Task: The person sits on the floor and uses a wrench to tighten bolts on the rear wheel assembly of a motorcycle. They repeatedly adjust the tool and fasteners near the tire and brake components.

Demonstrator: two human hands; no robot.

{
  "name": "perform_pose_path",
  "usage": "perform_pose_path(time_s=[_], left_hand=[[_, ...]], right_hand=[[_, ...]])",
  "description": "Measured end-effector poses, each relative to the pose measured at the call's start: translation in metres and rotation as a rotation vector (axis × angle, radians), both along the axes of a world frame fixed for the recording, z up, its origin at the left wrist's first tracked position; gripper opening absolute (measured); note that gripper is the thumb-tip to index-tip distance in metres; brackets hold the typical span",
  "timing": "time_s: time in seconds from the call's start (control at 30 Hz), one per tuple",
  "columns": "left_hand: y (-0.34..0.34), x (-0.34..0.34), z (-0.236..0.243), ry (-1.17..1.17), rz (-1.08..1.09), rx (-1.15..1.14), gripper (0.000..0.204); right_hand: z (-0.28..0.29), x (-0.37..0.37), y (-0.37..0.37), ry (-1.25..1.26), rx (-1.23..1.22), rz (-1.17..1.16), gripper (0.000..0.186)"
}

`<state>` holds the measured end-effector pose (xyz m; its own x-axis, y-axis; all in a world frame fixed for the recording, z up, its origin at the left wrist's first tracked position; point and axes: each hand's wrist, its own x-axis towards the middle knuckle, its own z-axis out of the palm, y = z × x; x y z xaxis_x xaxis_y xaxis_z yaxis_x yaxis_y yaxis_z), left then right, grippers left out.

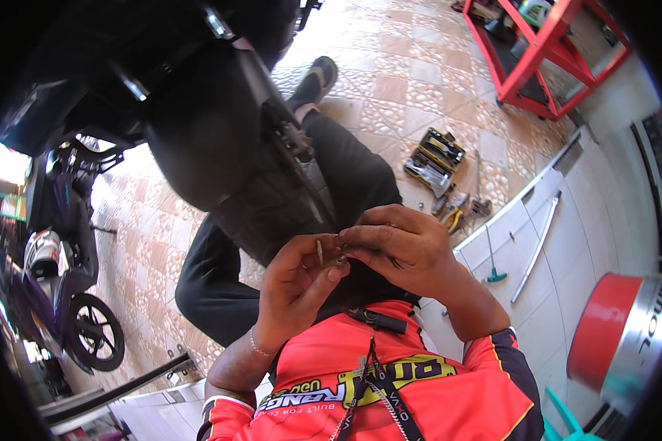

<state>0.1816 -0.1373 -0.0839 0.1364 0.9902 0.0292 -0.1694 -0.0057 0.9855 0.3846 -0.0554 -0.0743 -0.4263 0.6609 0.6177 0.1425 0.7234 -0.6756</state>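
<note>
My left hand (294,278) and my right hand (404,242) meet in front of my chest, fingertips nearly touching. Between the left thumb and fingers is a small metal piece (339,260); its exact kind is too small to make out. A thin, light sliver (319,252) shows by the left fingers. My right thumb and forefinger are pinched together at the same spot, and what lies inside that pinch is hidden. Just beyond the hands is the dark tyre (261,217) of a motorcycle, with my legs on either side.
On the tiled floor to the right lie an open tool case (434,162), yellow-handled pliers (454,219), a green T-handle tool (497,276) and a long metal bar (535,246). A red metal cart (518,88), a red-and-silver drum (603,331) and a purple motorcycle (51,257) stand around.
</note>
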Motion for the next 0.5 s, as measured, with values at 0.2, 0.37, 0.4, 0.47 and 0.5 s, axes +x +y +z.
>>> perform_pose_path(time_s=[0.2, 0.37, 0.4, 0.47, 0.5], left_hand=[[-0.0021, -0.007, -0.0007, -0.047, 0.01, 0.031, 0.04], [-0.0007, -0.0046, 0.0002, -0.112, 0.016, 0.026, 0.039], [-0.0005, -0.0052, 0.001, -0.127, 0.0, 0.019, 0.038], [0.0, -0.0067, 0.0029, -0.105, -0.011, 0.024, 0.038], [0.0, -0.0076, 0.0039, -0.069, -0.006, 0.034, 0.039]], right_hand=[[-0.0001, -0.0099, 0.003, -0.028, -0.013, 0.037, 0.023], [0.0011, -0.0062, 0.003, -0.04, -0.022, 0.049, 0.025], [0.0014, -0.0062, 0.0035, -0.045, -0.018, 0.054, 0.026], [0.0025, -0.0075, 0.0046, -0.038, -0.051, 0.073, 0.026], [0.0033, -0.0083, 0.0047, -0.021, -0.074, 0.088, 0.027]])
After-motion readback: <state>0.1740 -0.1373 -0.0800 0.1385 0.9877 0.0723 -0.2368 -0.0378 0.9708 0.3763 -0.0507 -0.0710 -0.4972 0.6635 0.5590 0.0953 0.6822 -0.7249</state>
